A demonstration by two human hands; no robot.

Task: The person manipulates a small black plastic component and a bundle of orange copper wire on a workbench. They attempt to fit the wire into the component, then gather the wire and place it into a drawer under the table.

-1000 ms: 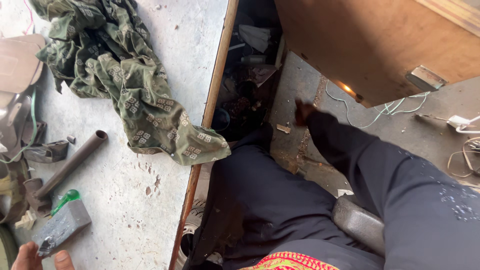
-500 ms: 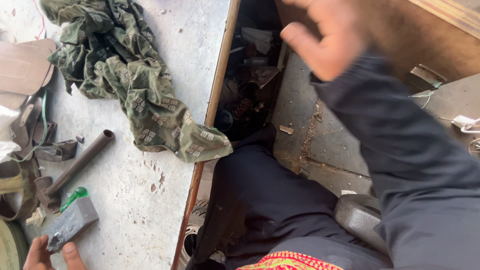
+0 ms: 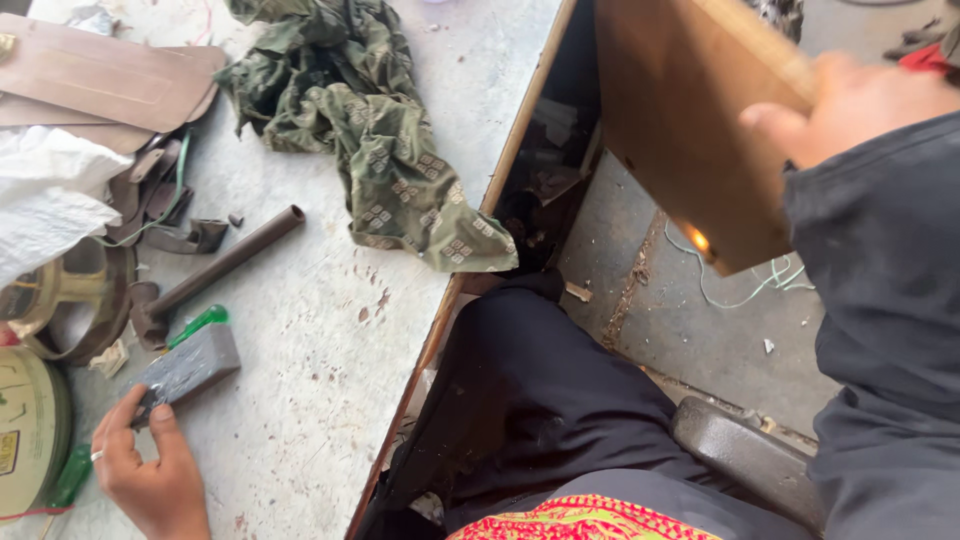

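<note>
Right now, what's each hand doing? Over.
Left hand touching grey block. Right hand gripping wooden board. Dark pipe just beyond block.

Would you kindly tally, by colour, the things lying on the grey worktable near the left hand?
Green: 2, the patterned cloth and a green-tipped tool.
Brown: 2, a flat board and a pipe.
Grey: 1, the block under the left hand.
White: 1, a bag.
Total: 6.
</note>
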